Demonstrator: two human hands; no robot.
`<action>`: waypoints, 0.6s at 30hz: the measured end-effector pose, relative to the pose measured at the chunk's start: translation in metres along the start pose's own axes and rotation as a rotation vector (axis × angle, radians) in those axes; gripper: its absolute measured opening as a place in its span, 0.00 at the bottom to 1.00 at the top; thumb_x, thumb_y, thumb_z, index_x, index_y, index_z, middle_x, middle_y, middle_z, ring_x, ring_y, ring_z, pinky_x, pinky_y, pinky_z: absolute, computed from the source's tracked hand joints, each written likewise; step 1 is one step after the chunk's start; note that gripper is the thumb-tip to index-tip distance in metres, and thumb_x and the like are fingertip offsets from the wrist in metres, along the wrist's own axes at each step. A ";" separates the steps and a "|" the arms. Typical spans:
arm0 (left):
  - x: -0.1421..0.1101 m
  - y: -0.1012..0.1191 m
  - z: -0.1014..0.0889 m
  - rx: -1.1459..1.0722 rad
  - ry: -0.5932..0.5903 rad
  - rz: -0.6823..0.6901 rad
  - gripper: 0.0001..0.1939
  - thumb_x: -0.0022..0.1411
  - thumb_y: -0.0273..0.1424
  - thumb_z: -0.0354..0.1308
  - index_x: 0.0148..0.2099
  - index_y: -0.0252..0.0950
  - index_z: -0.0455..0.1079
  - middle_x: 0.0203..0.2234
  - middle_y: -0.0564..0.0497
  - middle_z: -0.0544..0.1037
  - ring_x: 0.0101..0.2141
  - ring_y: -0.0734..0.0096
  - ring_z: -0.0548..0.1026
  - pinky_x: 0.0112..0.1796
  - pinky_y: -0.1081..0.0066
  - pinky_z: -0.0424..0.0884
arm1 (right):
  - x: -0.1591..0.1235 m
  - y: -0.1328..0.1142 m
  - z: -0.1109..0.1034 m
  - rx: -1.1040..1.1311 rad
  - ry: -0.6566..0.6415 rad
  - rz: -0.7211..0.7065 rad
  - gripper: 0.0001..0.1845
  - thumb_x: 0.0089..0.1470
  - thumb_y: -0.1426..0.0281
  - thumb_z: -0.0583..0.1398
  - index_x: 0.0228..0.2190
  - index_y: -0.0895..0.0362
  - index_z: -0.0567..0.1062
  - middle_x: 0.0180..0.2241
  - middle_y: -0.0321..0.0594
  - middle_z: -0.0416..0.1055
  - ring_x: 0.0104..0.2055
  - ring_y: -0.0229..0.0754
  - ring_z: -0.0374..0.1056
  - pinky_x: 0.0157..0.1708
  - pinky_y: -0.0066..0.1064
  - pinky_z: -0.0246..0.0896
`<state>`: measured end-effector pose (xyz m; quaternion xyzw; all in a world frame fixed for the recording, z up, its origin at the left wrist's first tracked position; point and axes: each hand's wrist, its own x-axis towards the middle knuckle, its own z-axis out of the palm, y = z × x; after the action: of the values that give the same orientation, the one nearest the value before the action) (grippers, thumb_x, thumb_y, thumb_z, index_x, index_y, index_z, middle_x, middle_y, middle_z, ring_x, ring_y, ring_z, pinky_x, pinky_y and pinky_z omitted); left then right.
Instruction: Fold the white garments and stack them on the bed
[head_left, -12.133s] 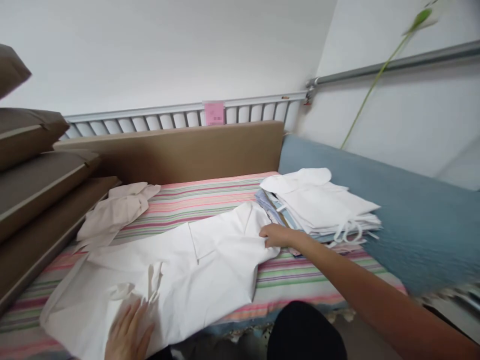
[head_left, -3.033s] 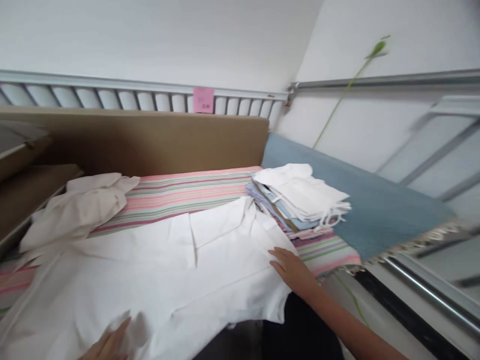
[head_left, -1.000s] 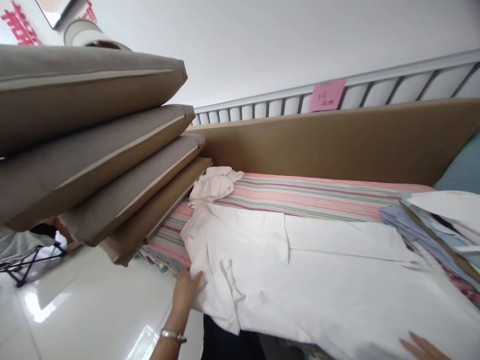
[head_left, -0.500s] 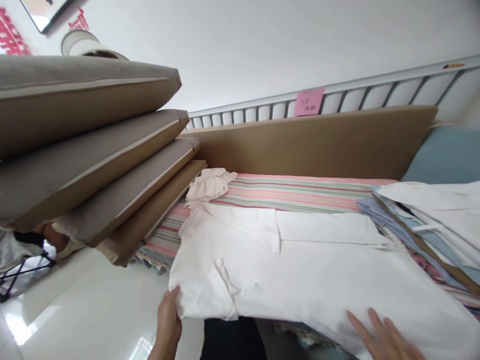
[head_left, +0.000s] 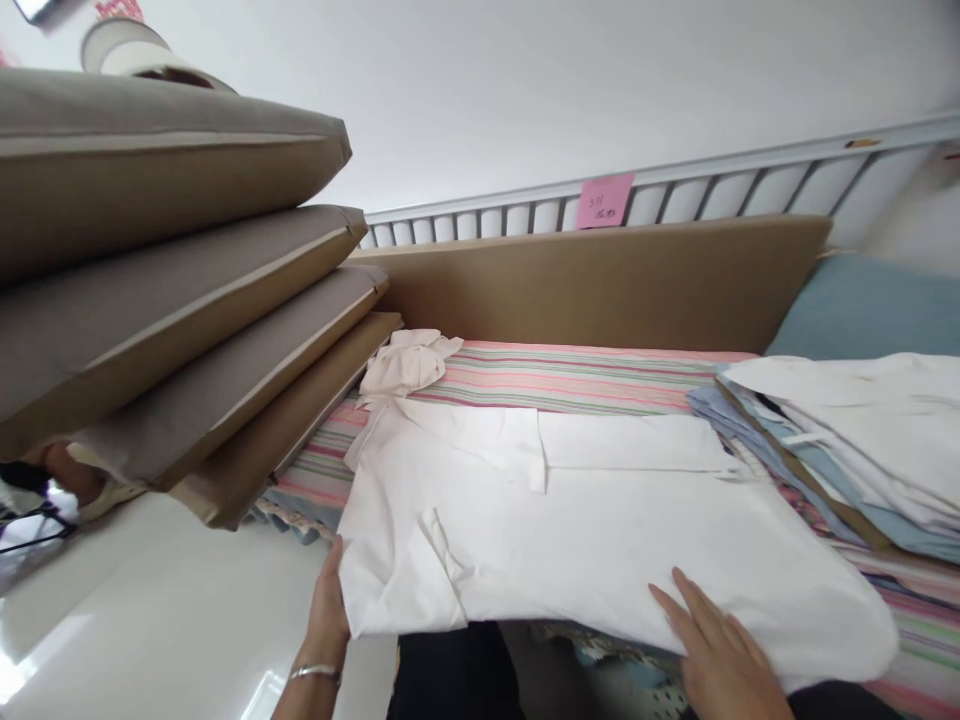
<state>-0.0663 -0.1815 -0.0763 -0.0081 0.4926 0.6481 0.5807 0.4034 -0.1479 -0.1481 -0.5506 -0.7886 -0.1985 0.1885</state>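
A white garment (head_left: 570, 540), folded into a long flat shape, lies on a pink, green and white striped cover (head_left: 570, 370) and reaches over its front edge. My left hand (head_left: 328, 600), with a bangle on the wrist, grips the garment's left edge; its fingers are partly hidden by the cloth. Flat on the front right part of the garment rests my right hand (head_left: 720, 645), fingers stretched out. A crumpled cream cloth (head_left: 409, 362) sits just behind the garment's left end.
Thick grey-brown cushions (head_left: 247, 260) are stacked at the left. A pile of folded clothes (head_left: 870, 430) lies to the right. Along the back stand a long brown cushion (head_left: 585, 290) and a white radiator (head_left: 517, 215) bearing a pink note (head_left: 604, 201). Shiny floor tiles (head_left: 172, 610) show at lower left.
My right hand has moved left and slightly up across the garment. The garment's right end now shows as a rounded fold, drawn in to the left. The view has shifted a little rightward.
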 end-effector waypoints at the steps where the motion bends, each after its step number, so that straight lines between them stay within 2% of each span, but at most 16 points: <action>1: 0.003 0.001 -0.001 0.009 -0.005 -0.070 0.22 0.55 0.36 0.57 0.50 0.30 0.68 0.33 0.42 0.80 0.38 0.55 0.78 0.42 0.58 0.73 | -0.001 0.003 -0.005 -0.023 -0.021 0.005 0.29 0.43 0.79 0.50 0.48 0.55 0.70 0.58 0.49 0.59 0.57 0.53 0.58 0.51 0.47 0.56; 3: 0.007 0.001 -0.008 0.069 0.059 -0.144 0.23 0.53 0.33 0.59 0.51 0.29 0.67 0.31 0.42 0.80 0.36 0.55 0.78 0.40 0.58 0.74 | -0.005 0.007 -0.016 -0.066 -0.071 0.038 0.28 0.44 0.79 0.50 0.48 0.55 0.71 0.58 0.49 0.60 0.57 0.53 0.58 0.51 0.47 0.56; 4: 0.008 0.001 -0.012 0.096 0.106 -0.138 0.23 0.53 0.31 0.59 0.52 0.29 0.67 0.31 0.43 0.80 0.35 0.55 0.78 0.40 0.58 0.74 | -0.006 0.007 -0.022 -0.083 -0.097 0.059 0.29 0.44 0.80 0.50 0.48 0.54 0.71 0.58 0.49 0.59 0.58 0.52 0.58 0.52 0.47 0.55; 7: 0.011 0.005 -0.027 0.129 0.237 -0.041 0.23 0.54 0.25 0.57 0.54 0.30 0.65 0.30 0.46 0.80 0.32 0.59 0.79 0.38 0.62 0.76 | -0.007 0.007 -0.034 -0.128 -0.153 0.131 0.32 0.44 0.84 0.49 0.50 0.52 0.70 0.59 0.47 0.58 0.58 0.51 0.57 0.53 0.46 0.54; 10: 0.011 0.013 -0.033 0.125 0.275 0.037 0.26 0.54 0.21 0.55 0.57 0.30 0.61 0.30 0.48 0.80 0.32 0.63 0.79 0.39 0.65 0.76 | -0.004 0.008 -0.041 -0.131 -0.192 0.166 0.29 0.45 0.84 0.48 0.46 0.53 0.72 0.58 0.47 0.59 0.57 0.49 0.58 0.52 0.46 0.54; 14: 0.004 0.018 -0.027 0.102 0.255 0.076 0.26 0.57 0.22 0.52 0.58 0.31 0.60 0.30 0.49 0.80 0.33 0.64 0.78 0.40 0.65 0.76 | 0.001 0.018 -0.046 -0.061 -0.180 0.131 0.19 0.51 0.79 0.48 0.36 0.55 0.75 0.54 0.45 0.66 0.53 0.47 0.64 0.52 0.46 0.54; 18: -0.010 0.003 -0.025 0.103 0.106 0.033 0.22 0.57 0.27 0.54 0.55 0.32 0.64 0.36 0.46 0.80 0.37 0.60 0.78 0.40 0.60 0.76 | -0.001 0.033 -0.044 0.017 -0.084 0.024 0.16 0.54 0.74 0.48 0.36 0.53 0.75 0.46 0.42 0.73 0.47 0.45 0.68 0.52 0.45 0.53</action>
<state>-0.0791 -0.2041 -0.0815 -0.0043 0.5553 0.6301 0.5427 0.4379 -0.1612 -0.1076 -0.5662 -0.7909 -0.1661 0.1621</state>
